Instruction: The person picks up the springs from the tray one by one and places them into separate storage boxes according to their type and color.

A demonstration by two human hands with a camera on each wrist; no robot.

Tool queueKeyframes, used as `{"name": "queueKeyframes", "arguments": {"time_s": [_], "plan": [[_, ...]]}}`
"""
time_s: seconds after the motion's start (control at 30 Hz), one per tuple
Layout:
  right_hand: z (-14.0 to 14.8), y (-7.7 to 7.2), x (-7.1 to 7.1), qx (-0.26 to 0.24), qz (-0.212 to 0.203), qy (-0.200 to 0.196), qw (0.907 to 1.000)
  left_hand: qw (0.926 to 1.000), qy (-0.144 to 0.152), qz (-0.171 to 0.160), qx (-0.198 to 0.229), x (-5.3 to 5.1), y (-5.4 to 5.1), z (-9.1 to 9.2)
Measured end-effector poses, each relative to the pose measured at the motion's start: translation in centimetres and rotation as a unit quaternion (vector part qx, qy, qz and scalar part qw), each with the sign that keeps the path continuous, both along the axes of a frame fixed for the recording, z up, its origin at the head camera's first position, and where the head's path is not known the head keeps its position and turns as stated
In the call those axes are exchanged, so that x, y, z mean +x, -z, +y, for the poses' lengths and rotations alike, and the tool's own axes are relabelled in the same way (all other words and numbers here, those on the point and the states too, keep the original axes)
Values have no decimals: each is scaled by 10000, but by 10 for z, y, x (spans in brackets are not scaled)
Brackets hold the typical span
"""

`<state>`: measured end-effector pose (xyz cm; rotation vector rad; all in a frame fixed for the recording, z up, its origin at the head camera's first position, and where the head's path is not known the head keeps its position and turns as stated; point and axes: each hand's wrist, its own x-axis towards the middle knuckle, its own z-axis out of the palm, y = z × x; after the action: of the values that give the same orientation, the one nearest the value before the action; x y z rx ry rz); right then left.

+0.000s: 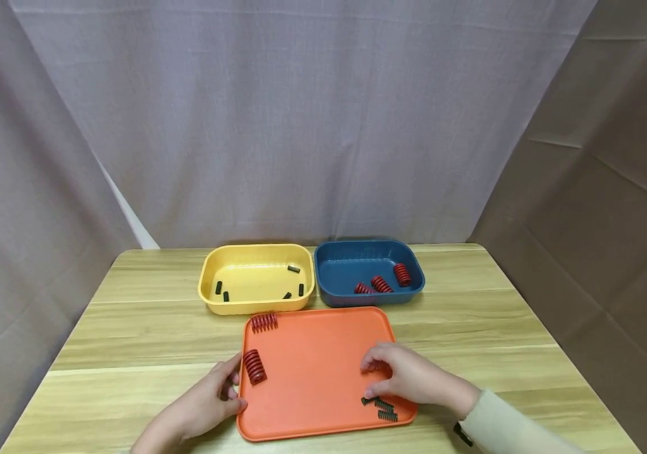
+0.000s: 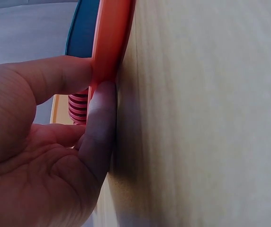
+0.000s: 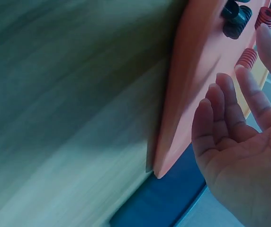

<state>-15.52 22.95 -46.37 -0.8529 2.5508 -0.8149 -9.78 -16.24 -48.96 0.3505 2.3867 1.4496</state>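
The orange tray (image 1: 318, 372) lies on the table with two red springs (image 1: 255, 366) along its left side. My left hand (image 1: 204, 400) grips the tray's left edge, the thumb and fingers pinching its rim in the left wrist view. Over the tray's right part hovers my right hand (image 1: 408, 375), its thumb and fingers apart with nothing between them. Just below its thumb, small dark green springs (image 1: 388, 416) lie close together near the tray's front right corner. The right wrist view also shows the dark springs (image 3: 237, 21), beyond the fingertips.
Behind the tray stand a yellow bin (image 1: 256, 308) with several small dark springs and a blue bin (image 1: 369, 301) with three red springs. The bins are side by side at the back of the wooden table (image 1: 147, 328). Grey curtains (image 1: 301, 126) hang around it.
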Motion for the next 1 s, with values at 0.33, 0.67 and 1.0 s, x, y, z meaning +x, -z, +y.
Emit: {"name": "queueKeyframes", "arguments": {"time_s": [0.33,0.67,1.0], "plan": [[3,5,4,2,-30,-163,9999,9999,-18,91,79,2,0,1],[1,4,3,170,-123,-143,9997,9999,-22,54,147,1,1,0],[-2,3,4,227,9,-104,9997,9998,-20,154,108,0,2,2]]}}
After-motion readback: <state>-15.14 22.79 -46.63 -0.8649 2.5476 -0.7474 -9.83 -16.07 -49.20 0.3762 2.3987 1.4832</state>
